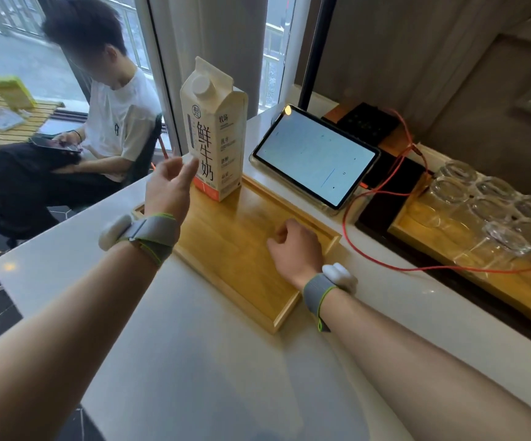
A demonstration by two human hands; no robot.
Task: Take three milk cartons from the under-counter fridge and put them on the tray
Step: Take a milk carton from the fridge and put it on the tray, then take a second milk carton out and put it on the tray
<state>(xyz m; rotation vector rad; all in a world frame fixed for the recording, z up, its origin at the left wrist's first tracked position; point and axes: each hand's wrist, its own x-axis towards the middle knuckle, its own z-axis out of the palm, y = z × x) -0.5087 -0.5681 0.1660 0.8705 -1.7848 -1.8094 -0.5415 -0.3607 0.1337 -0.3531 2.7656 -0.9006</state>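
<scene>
One cream milk carton (214,132) with black characters and a white cap stands upright at the far corner of the wooden tray (241,265) on the white counter. My left hand (170,186) hovers just left of the carton's lower part, fingers loosely apart, holding nothing. My right hand (296,246) rests over the tray's right side with its fingers curled under, empty. Both wrists wear grey bands with white sensors. The under-counter fridge is out of view.
A lit tablet (315,157) leans behind the tray, with a red cable (369,249) looping across the counter (194,361). Several upturned glasses (493,211) sit on a second wooden tray at right. A seated person (76,132) is beyond the counter's left edge.
</scene>
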